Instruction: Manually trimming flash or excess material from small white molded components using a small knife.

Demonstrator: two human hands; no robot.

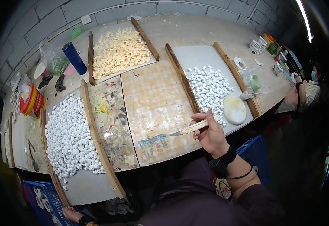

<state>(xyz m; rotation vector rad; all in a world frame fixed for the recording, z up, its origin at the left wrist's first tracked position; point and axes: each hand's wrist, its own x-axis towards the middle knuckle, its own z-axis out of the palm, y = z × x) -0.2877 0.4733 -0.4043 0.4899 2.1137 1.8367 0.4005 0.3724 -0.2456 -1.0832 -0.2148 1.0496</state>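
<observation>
My right hand (211, 132) is closed around a knife (190, 129) with a pale, wrapped-looking handle. Its short blade points left over the patterned wooden board (157, 101) on the table. At the lower left, my left hand (72, 214) grips the near corner of a tray (91, 188) with wooden side rails; part of its fingers is hidden. Many small white pieces (72, 132) cover most of that tray. Just beyond my right hand lies a second railed tray (192, 54) with more white pieces (209, 84) and a round, pale yellowish pad (235, 110).
Cream-coloured pieces (121, 52) fill a railed tray at the back. A blue cylinder (74, 58) and a red bucket (32, 101) stand to the left. Blue crates (253, 156) sit below the table edge. A masked person (303, 90) is at the far right.
</observation>
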